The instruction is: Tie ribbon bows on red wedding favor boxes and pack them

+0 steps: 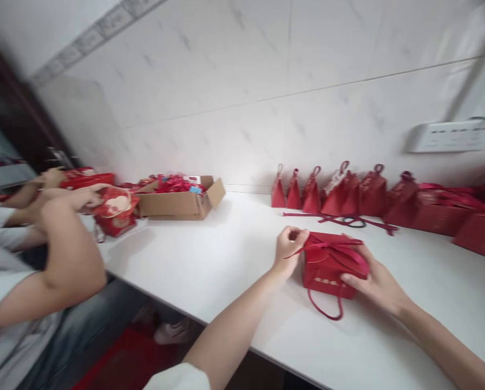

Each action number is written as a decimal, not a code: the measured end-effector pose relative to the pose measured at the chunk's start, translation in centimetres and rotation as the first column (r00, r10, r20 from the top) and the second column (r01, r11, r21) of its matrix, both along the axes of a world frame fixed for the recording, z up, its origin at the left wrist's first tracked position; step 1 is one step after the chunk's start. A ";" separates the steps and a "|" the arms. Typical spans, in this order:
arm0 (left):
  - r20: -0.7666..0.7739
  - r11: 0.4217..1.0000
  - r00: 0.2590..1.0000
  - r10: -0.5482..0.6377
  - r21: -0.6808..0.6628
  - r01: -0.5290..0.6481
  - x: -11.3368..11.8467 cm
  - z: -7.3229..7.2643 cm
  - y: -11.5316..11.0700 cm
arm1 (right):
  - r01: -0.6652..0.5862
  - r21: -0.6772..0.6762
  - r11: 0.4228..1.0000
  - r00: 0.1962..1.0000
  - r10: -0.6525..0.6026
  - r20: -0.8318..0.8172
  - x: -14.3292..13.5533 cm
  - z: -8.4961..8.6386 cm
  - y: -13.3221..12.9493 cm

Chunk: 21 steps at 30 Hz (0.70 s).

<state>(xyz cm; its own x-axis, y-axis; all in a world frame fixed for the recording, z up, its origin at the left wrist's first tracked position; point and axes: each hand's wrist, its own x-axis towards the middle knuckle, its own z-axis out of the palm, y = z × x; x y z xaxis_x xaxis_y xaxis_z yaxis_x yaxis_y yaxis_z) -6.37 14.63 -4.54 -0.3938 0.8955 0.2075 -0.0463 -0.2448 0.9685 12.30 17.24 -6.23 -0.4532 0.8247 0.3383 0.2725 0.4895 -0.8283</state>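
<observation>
Your red gift box [319, 275] lies on the white table [230, 254], to the right of the cardboard carton [171, 208] and nearer to you. Your right hand [374, 279] clasps its right end, thumb on the front panel and fingers behind. Your left hand [287, 245] curls at the opposite upper corner; you cannot tell here whether it pinches a tail of the ribbon bow [327, 246] or only rests against the card.

For a neat bow, steady the box with light pressure, since thin card probably dents. Work the loops evenly, drawing on tails rather than on the knot, and leave the cord handle [328, 317] hanging free at the front.

The tabletop looks smooth, so the box may slide if you tug one-handed. Right of the carton, red boxes [335, 201] line the wall [259, 59], with loose ribbon [299, 215] in front of them. A power strip [453, 136] sits higher, far right of the carton. To the carton's left, a co-worker's hand [89, 198] touches a red package [118, 208].
</observation>
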 end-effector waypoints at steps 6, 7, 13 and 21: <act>0.003 0.987 0.993 -0.119 -0.110 0.119 0.6 -0.8 0.2 | 0.113 -0.300 0.947 0.972 -0.168 -0.165 0.9 -3.6 2.6; -0.013 0.984 0.988 -0.153 -0.098 0.151 0.8 -0.9 0.1 | 0.099 -0.351 0.931 0.965 -0.176 -0.196 0.9 -4.0 3.0; -0.217 0.933 0.925 -0.313 0.111 0.341 0.5 -0.9 -1.3 | -0.171 -0.473 0.864 0.876 -0.086 -0.474 -0.3 -1.9 2.1; -0.427 0.929 0.902 -0.059 0.308 0.207 -0.1 -0.2 -1.4 | -0.488 -0.602 0.631 0.829 0.121 -0.545 -1.4 0.9 -0.7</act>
<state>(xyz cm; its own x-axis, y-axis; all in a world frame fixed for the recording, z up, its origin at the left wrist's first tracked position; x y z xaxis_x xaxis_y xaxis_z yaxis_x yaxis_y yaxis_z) -6.50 13.28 -4.77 -0.0917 0.7789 0.6204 0.2741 -0.5792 0.7677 10.89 16.57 -5.31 -0.6869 0.7249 -0.0525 -0.2377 -0.2922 -0.9263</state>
